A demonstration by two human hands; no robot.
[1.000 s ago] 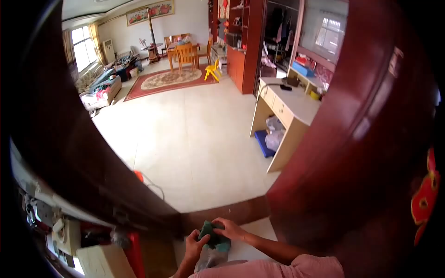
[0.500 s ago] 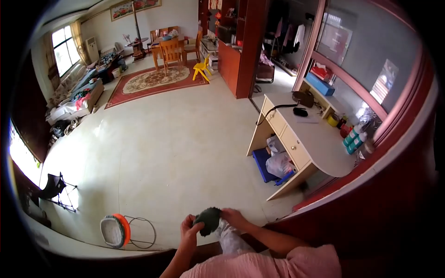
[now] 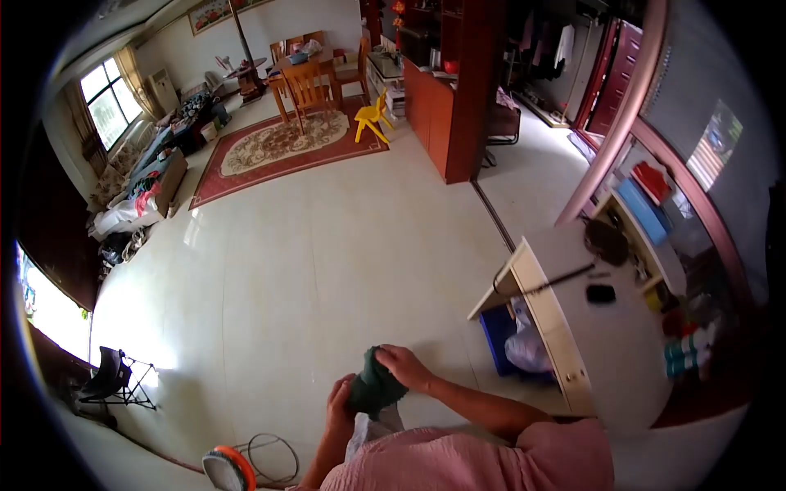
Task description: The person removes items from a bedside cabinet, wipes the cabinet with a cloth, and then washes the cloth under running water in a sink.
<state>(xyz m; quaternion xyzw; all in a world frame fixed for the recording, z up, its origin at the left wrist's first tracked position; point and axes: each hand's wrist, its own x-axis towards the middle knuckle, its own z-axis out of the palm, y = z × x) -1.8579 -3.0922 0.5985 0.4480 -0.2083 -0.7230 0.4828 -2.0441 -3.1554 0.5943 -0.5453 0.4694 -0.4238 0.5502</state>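
A dark green piece of cloth [image 3: 377,388] is stretched between my two hands in front of my body; I cannot tell what kind of item it is. My left hand [image 3: 340,398] is closed on its left edge. On the upper right edge, the fingers of my right hand [image 3: 404,368] pinch it. Patterned light trousers [image 3: 372,430] show just below the cloth, under the pink top [image 3: 458,462].
A desk [image 3: 606,352] with a phone [image 3: 600,294] and bottles [image 3: 688,352] stands to my right. At lower left are an orange-rimmed object [image 3: 233,468] with a looped cord and a black folding chair [image 3: 110,376]. Farther off is a yellow child's chair [image 3: 372,118] by a rug [image 3: 246,173].
The view has turned, so the desk appears lower and farther right. My right hand has moved up over the cloth, which now looks bunched and taller instead of flat with a jagged edge.
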